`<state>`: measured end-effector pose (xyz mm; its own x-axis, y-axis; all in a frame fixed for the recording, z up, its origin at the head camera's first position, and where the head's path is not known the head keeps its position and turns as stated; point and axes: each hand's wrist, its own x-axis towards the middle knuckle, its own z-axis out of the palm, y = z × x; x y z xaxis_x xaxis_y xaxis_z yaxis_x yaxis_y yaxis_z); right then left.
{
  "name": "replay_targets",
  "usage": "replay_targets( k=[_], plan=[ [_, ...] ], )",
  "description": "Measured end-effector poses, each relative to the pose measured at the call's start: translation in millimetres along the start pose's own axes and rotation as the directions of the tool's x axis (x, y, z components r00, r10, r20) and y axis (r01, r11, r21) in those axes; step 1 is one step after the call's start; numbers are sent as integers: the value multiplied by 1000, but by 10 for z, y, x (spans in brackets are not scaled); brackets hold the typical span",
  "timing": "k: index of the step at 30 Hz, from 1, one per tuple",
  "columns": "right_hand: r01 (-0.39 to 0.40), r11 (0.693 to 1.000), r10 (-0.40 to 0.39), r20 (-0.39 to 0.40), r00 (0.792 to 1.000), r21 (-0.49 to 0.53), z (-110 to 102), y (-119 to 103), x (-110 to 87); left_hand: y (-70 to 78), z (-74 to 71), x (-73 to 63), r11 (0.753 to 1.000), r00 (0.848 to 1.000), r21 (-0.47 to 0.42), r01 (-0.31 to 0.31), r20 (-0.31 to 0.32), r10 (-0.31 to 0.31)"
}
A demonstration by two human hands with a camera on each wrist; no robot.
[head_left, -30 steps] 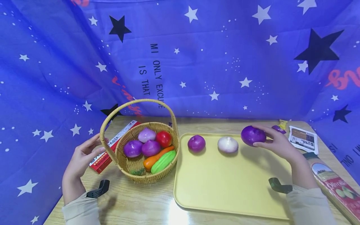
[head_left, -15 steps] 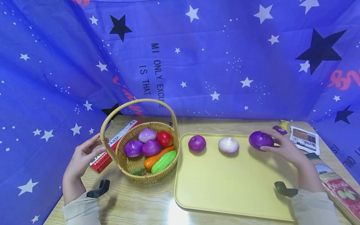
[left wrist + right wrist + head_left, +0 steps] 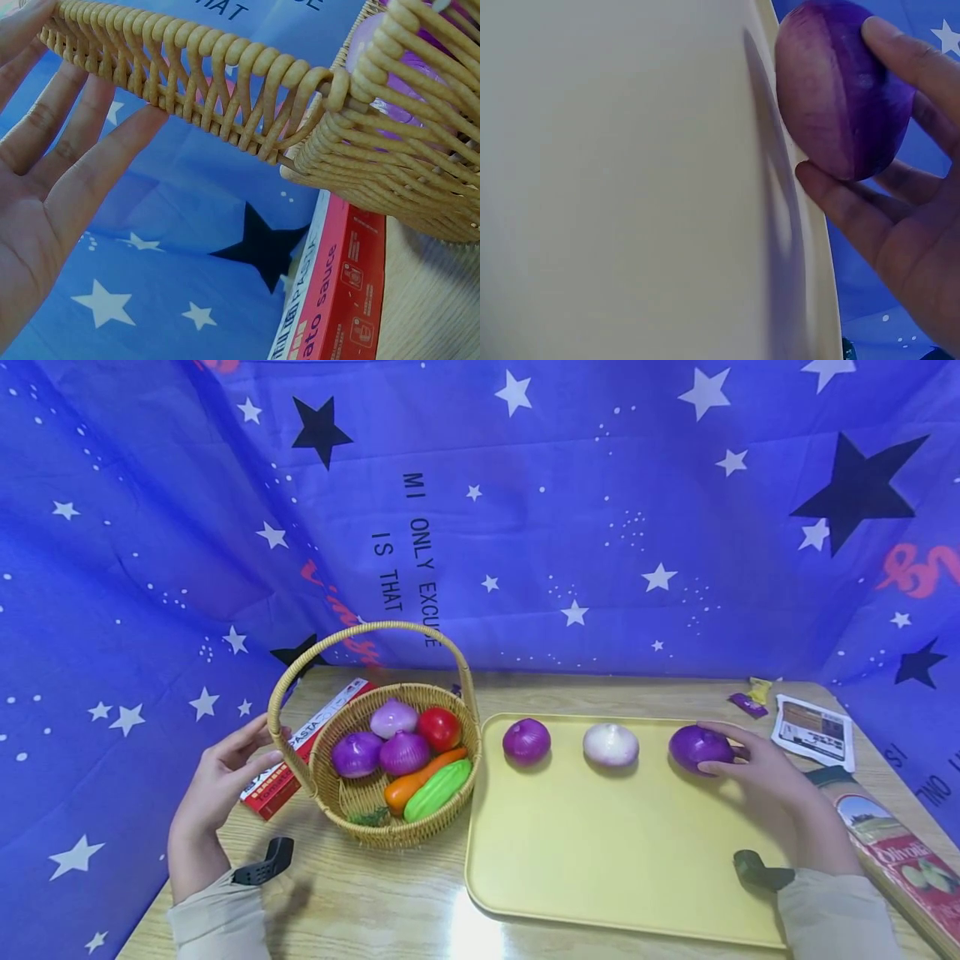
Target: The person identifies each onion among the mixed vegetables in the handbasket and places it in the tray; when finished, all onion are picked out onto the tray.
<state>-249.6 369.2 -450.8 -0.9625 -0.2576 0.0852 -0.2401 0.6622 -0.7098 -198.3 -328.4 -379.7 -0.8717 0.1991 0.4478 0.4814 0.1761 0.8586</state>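
Note:
My right hand [image 3: 768, 772] pinches a purple onion [image 3: 699, 749] between thumb and fingers at the tray's far right; whether the onion touches the tray, I cannot tell. In the right wrist view, this onion [image 3: 847, 90] is at the tray's edge. A second purple onion [image 3: 527, 742] and a white onion [image 3: 611, 745] sit along the back of the yellow tray [image 3: 600, 868]. On the left, my left hand [image 3: 217, 785] holds the handle of a wicker basket [image 3: 375, 835], thumb and fingers on either side of the handle [image 3: 217, 60].
The basket bears several onions [image 3: 402, 753], a tomato [image 3: 439, 729], a carrot [image 3: 420, 781] and a green ridged vegetable [image 3: 437, 791]. A red pasta box [image 3: 273, 789] lies behind it. Right of the tray are a packet [image 3: 813, 731], candies [image 3: 750, 697] and a labelled package [image 3: 892, 852].
My right hand has moved right and down with the purple onion, away from the white one. The left hand and the basket stay in place.

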Motion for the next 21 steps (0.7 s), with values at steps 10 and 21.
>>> replay_targets(
  k=[10,21],
  plan=[
    [-52,995,48,51,998,83,2,32,-25,11,20,0,999,999,27,26,-32,-25],
    [-59,989,46,95,994,133,-37,-23,-88,-6,-12,11,1000,1000,10,4,1,-4]
  ],
)
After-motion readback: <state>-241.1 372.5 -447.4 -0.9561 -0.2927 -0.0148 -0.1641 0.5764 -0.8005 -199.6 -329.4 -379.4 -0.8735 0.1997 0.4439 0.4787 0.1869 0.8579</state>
